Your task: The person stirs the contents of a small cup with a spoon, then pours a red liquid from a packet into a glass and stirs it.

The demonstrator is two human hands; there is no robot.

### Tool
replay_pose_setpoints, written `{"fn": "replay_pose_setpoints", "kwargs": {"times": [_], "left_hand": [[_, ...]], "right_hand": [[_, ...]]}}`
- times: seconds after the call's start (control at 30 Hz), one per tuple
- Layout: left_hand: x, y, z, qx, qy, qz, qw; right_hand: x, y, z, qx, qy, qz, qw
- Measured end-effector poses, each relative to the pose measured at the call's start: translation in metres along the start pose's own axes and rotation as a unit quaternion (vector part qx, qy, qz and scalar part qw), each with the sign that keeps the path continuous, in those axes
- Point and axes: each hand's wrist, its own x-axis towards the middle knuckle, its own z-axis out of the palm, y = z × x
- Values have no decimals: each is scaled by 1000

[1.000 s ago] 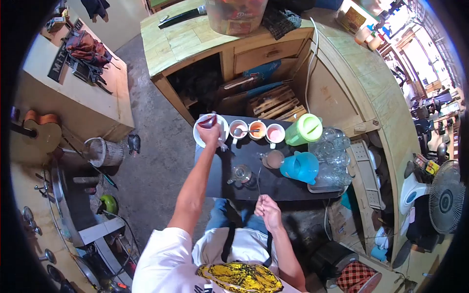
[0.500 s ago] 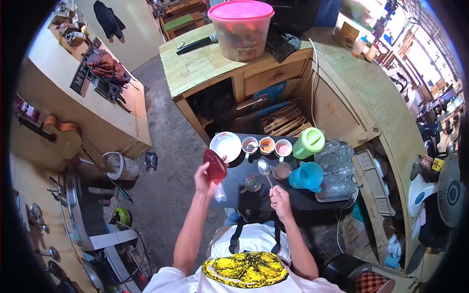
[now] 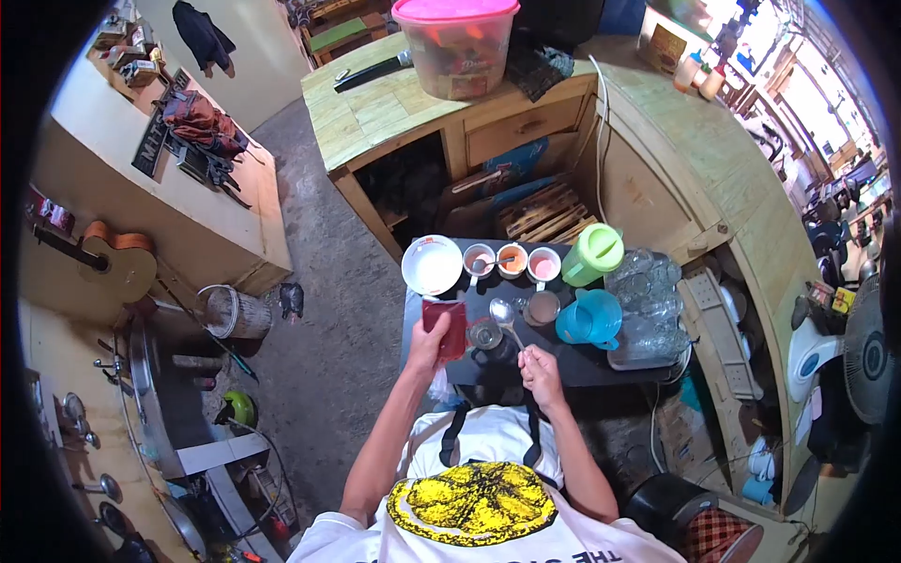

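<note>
Now left hand [image 3: 427,345] grips one red pouch [image 3: 445,327] beside the glass [image 3: 485,333]; right hand [image 3: 539,362] pinches one spoon [image 3: 505,317] over it; three cups [image 3: 511,261] behind.

White capital letters run along a dark board [image 3: 160,141] lying on the pale counter at upper left; they seem to read "MITH", though the start is unclear. The back of the person's white shirt [image 3: 572,554] shows "THE" at the lower edge, with further letters cut off. A printed label [image 3: 466,83] on the pink-lidded tub is too blurred to read.
</note>
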Motion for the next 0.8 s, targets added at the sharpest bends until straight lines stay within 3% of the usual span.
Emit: {"fn": "replay_pose_setpoints", "kwargs": {"times": [0.27,0.37,0.8], "left_hand": [[1,24,26,189,33,102,976],[5,27,27,228,32,84,970],[13,36,32,291,43,127,947]], "right_hand": [[-1,-5,11,-59,15,-72,996],[0,-4,9,-50,17,-80,995],[4,-4,5,-45,11,-97,994]]}}
